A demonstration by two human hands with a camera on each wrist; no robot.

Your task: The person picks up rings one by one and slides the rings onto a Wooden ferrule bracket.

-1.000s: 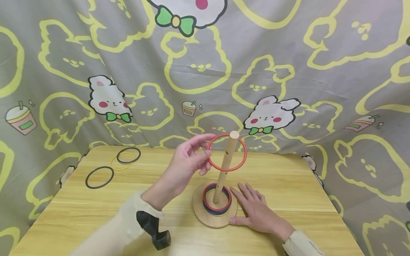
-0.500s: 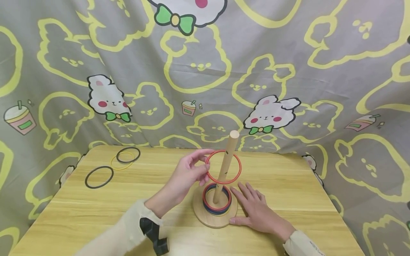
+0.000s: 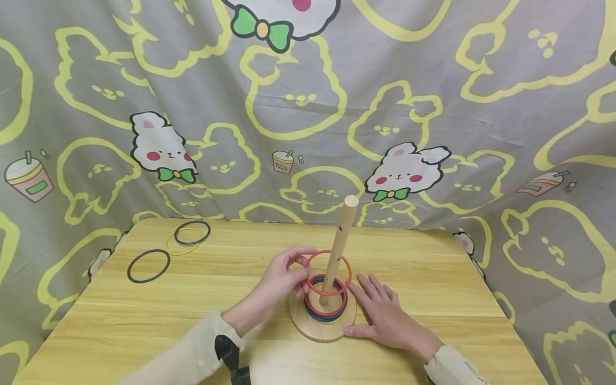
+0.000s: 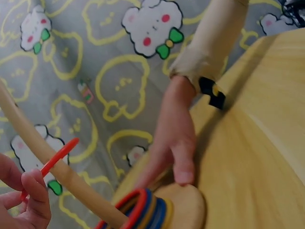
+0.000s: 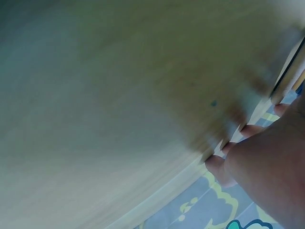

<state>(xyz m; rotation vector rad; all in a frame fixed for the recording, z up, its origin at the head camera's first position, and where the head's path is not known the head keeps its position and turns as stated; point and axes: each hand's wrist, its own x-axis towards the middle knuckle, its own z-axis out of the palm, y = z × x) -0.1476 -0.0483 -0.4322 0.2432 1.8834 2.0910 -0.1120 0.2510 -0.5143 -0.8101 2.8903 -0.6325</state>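
Left hand (image 3: pixel 281 275) pinches a red ring (image 4: pixel 59 156) around a wooden post (image 3: pixel 343 227), above stacked rings (image 4: pixel 158 215), nearer the desk's (image 3: pixel 423 262) front edge. Right hand (image 3: pixel 385 318), fingers extended, touches the base (image 3: pixel 310 331). The ring looks light, fairly stiff; rim probably best to hold.

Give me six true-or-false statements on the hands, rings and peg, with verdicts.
1. The left hand holds a red ring around the peg. True.
2. That ring rests on the stack. False: it is above the stack.
3. The stack's top ring is red. True.
4. The right hand grips the peg. False: the right hand lies at the edge of the base.
5. Three loose rings lie on the table. True.
6. Every loose ring is yellow. False: two are dark.
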